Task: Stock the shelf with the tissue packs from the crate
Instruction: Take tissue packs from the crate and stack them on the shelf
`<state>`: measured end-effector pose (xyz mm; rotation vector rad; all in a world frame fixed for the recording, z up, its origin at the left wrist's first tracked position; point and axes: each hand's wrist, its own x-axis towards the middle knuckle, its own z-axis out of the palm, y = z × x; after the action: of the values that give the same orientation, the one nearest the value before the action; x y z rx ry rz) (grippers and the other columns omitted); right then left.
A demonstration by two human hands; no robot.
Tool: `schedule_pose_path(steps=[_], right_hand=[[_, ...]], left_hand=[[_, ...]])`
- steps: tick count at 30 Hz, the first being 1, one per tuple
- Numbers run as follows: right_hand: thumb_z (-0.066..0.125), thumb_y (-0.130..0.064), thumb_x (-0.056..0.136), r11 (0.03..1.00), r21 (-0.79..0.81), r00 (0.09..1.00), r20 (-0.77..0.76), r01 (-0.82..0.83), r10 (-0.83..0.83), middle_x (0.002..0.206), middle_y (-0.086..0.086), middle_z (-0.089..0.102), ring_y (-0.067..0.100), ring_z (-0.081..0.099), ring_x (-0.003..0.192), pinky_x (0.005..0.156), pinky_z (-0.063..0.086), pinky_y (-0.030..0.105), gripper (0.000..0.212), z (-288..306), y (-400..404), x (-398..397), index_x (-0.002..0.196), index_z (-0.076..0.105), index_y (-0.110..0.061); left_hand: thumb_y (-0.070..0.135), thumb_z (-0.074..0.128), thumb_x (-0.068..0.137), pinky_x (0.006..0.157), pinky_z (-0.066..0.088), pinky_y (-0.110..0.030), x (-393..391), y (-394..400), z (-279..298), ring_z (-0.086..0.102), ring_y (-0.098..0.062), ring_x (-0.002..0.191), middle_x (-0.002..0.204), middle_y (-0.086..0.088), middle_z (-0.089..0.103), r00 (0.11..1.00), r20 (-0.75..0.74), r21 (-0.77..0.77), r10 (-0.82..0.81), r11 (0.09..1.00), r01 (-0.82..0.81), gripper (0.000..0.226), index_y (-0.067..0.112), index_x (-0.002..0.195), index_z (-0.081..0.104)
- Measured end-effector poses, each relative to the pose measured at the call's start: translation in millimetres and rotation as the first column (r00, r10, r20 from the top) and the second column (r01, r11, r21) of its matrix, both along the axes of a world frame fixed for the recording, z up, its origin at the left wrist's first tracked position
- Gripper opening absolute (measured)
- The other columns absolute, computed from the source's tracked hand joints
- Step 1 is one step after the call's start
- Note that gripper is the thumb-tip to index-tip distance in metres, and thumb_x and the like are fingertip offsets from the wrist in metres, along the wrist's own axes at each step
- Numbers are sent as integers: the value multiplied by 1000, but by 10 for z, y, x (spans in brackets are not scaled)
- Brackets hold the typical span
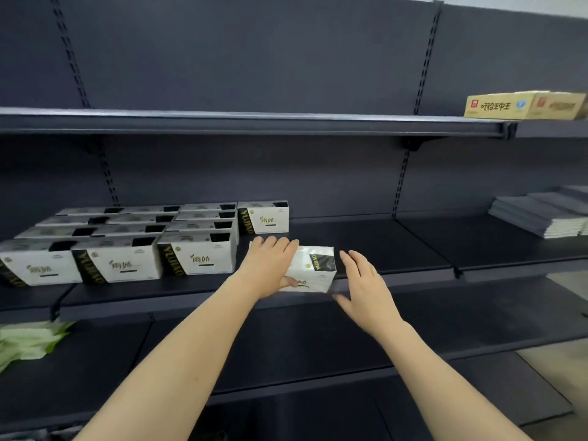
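I see the left hand resting over the top of a white tissue pack, fingers laid across it and thumb curled under its near lower edge, so the hand holds the pack. The pack sits tilted at the front of the middle shelf, just right of the stocked rows and in front of a single upright pack at the back. I see the right hand just beside the pack's right end, fingers straight and spread, holding nothing; I cannot tell whether its fingertips touch the pack.

The stocked rows stand four deep on the left part of the same shelf, faces forward. On the upper shelf at far right lies a yellow carton. A stack of grey booklets lies at the right of the middle level. Green packages lie on the lower shelf at left.
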<state>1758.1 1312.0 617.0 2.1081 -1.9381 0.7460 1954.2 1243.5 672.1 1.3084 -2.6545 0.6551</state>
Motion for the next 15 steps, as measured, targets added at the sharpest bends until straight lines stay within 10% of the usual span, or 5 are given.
schedule_pose_path(steps=[15], right_hand=[[85, -19, 59, 995, -1, 986, -136, 97, -96, 109, 18, 62, 37, 64, 95, 76, 54, 43, 64, 119, -1477, -135, 116, 61, -2]], left_hand=[[45, 59, 88, 109, 23, -41, -26, -1515, 145, 31, -27, 131, 143, -6, 34, 992, -87, 286, 93, 956, -65, 75, 16, 147, 22]])
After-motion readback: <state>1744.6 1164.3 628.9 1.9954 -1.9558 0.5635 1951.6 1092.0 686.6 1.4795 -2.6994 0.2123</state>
